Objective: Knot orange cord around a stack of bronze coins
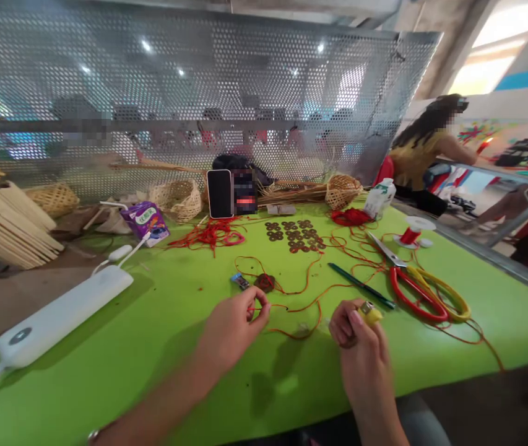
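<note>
My left hand [236,322] is closed in a pinch on a thin red cord [301,303], which runs on across the green table [152,371]. Just beyond its fingertips lies a round brown piece like an old coin [264,283] with cord looping out of it. A small blue and dark packet [240,281] rests beside that piece. In my right hand [361,337], fingers wrapped round it, is a yellow lighter [370,312] with its metal top pointing up. No flame shows. The two hands are apart, with loose cord lying between them.
Right of centre lie a dark green pen [361,285] and large red-and-yellow-handled scissors [416,291]. Several coin-like clusters [295,235] sit farther back, near a red thread spool [411,234]. A white power bank [64,313] and purple drink carton [147,223] stand left. A person [424,148] sits beyond.
</note>
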Action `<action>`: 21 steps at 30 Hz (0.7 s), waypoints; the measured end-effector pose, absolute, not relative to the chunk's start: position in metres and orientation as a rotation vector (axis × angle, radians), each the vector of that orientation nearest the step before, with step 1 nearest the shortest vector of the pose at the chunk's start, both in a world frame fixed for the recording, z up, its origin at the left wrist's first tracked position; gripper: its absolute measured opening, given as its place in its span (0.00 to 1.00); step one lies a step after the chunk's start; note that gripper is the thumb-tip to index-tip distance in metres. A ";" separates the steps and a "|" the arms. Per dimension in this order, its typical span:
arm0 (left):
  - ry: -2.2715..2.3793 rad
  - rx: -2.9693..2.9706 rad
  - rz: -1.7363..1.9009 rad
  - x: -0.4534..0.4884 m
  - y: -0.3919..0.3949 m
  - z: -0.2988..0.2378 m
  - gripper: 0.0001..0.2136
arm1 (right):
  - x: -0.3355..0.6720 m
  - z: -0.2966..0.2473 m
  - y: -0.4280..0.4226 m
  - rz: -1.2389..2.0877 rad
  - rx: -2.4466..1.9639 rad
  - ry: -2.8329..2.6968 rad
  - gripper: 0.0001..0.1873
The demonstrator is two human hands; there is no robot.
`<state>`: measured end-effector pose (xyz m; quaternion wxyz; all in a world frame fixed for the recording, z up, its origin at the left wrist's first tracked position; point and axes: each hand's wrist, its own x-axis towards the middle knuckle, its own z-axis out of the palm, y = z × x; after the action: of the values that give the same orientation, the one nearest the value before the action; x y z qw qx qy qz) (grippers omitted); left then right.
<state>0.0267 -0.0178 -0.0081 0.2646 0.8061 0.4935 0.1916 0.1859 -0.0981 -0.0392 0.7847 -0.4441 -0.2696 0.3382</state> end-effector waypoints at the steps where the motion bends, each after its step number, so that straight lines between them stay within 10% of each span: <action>1: 1.353 2.189 0.504 0.029 -0.019 -0.010 0.07 | 0.186 -0.039 -0.098 0.717 -0.947 -0.575 0.11; 21: 1.385 2.258 0.366 0.036 -0.023 -0.010 0.08 | 0.188 -0.039 -0.101 0.686 -0.848 -0.571 0.10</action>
<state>0.0359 -0.0231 -0.0097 0.2316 0.8215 0.5037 0.1331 0.1882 -0.1012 -0.0390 0.8164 -0.3979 -0.2679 0.3215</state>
